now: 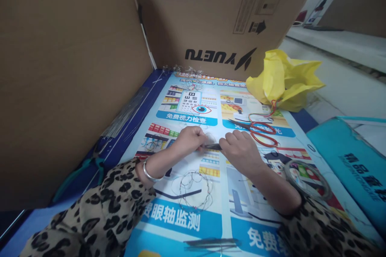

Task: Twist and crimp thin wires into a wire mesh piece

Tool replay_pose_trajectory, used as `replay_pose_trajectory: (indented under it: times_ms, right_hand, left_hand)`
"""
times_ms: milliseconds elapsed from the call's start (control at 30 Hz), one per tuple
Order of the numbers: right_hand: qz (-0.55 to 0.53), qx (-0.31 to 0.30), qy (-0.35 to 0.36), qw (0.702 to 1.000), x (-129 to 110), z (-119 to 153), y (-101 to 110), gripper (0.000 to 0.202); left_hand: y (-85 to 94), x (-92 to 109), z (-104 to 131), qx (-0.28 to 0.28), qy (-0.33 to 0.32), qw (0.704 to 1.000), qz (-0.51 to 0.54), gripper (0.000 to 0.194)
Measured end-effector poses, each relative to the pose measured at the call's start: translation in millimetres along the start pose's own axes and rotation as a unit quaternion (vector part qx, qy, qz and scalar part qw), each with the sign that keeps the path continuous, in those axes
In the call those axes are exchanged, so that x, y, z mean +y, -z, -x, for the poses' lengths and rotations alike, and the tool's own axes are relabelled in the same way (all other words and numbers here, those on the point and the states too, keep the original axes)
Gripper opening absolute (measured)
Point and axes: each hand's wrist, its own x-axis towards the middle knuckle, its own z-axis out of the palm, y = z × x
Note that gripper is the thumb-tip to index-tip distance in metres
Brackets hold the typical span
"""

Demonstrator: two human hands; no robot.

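My left hand (190,140) is closed in a pinch on thin wire, whose faint loop (212,138) shows beside the fingertips. My right hand (242,150) is wrapped round pliers (213,146); only their dark, narrow jaws stick out, pointing left to the left fingertips, and the handles are hidden in the fist. Below the hands lies a ring of thin wire with small beads (196,189) on the printed poster sheet (208,219). Red-handled scissors (261,132) rest just beyond my right hand, next to a red cord (273,107).
Cardboard walls (208,16) stand at the back and left. A yellow crumpled bag (280,80) sits back right, above a wire coil (324,184) and a teal box (350,168). Straight wires (123,116) and teal-handled pliers (81,172) lie left. Dark rods (212,243) lie in front.
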Motion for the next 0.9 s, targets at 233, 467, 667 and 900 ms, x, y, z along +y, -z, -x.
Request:
replay_pose_trajectory:
  times_ms: [233,467,667,900]
  right_hand:
    - [-0.045,-0.044,-0.029,0.998,-3,0,2,0.016]
    - [-0.097,-0.077,-0.098,0.987,-7,4,-8,0.017]
    - [-0.141,-0.116,-0.153,0.971,-9,3,-11,0.027]
    - [-0.181,-0.137,-0.152,0.962,-6,-1,-4,0.032]
  left_hand:
    - [0.7,7,2,-0.003,0.019,0.999,0.032,0.012]
    - [3.9,8,3,-0.029,-0.017,0.993,0.117,0.015]
    - [5.3,9,3,-0.049,-0.05,0.984,0.164,0.016]
    - [7.9,6,4,-0.053,-0.163,0.98,0.099,0.014]
